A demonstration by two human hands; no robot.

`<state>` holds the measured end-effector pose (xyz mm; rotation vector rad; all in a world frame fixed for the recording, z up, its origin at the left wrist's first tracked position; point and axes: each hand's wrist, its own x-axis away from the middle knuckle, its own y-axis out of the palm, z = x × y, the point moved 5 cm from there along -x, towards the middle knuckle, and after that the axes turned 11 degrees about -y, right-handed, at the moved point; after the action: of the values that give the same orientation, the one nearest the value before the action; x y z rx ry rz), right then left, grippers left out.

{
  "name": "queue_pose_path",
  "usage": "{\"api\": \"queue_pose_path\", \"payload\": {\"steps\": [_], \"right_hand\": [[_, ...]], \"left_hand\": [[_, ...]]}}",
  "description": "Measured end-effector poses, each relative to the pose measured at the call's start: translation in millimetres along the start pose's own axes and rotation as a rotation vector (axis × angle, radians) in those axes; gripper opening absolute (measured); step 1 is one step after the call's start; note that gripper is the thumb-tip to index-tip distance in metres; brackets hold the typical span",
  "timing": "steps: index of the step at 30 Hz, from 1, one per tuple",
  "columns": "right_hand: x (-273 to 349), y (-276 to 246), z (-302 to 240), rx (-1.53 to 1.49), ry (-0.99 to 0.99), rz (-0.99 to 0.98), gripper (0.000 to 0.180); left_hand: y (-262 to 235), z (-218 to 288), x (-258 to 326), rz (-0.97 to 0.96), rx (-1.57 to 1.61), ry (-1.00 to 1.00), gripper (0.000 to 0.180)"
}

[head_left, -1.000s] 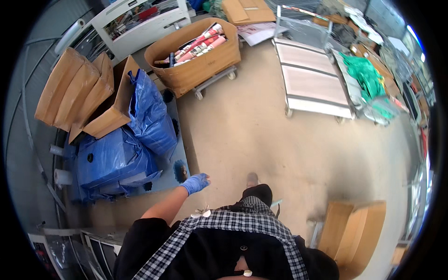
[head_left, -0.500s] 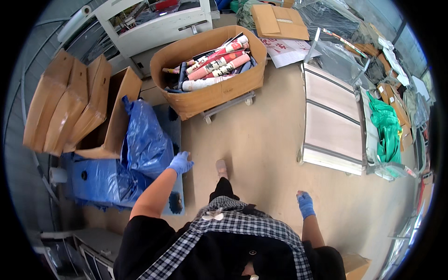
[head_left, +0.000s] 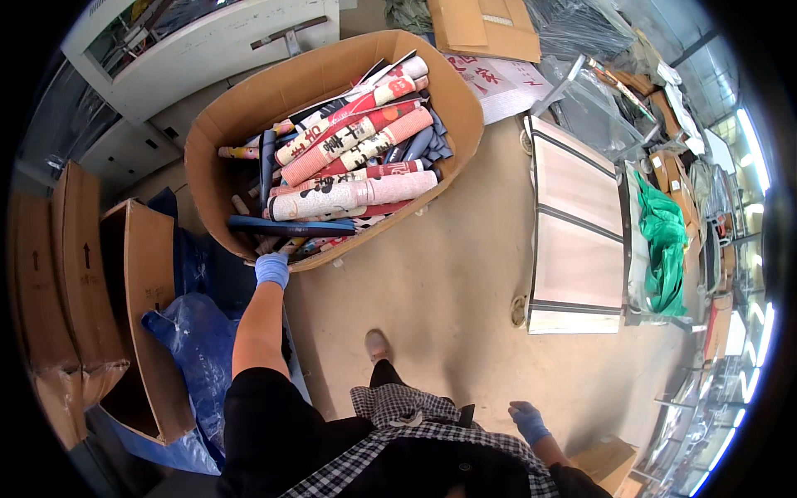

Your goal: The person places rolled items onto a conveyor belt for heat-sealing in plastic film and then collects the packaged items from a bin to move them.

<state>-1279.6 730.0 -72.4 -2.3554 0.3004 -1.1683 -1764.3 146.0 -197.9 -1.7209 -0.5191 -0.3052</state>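
My left hand (head_left: 272, 270), in a blue glove, is at the near left rim of a big oval cardboard box (head_left: 452, 187), its fingers closed over the edge. Inside the box lie several rolled mats (head_left: 357, 145), red, pink and white with dark printing. Darker blue-grey rolls (head_left: 290, 226) lie among them. Low on the right hangs my right hand (head_left: 528, 421), also gloved in blue, away from any object. Its fingers are loosely apart and nothing shows in them.
Brown cartons (head_left: 137, 290) and blue plastic sheeting (head_left: 195, 332) stand at my left. A low cart with a pale panelled top (head_left: 577, 216) is to the right, beside green plastic (head_left: 662, 241). Behind the box stands a white machine (head_left: 207, 54). Another carton (head_left: 606, 461) sits near right.
I have stepped toward the oval box, which now looks nearer. My left hand has moved from beside the blue plastic up to the box's rim. My right hand has dropped lower in view.
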Motion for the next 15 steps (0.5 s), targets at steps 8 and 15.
{"api": "queue_pose_path", "payload": {"steps": [8, 15], "right_hand": [[-43.0, 17.2, -79.0, -0.034, -0.122, -0.178, 0.029], [-78.6, -18.6, -71.0, 0.140, -0.103, -0.290, 0.029]], "left_hand": [[-11.0, 30.8, 42.1, 0.068, 0.086, 0.058, 0.018], [-18.8, 79.0, 81.5, 0.000, 0.084, 0.014, 0.018]]}}
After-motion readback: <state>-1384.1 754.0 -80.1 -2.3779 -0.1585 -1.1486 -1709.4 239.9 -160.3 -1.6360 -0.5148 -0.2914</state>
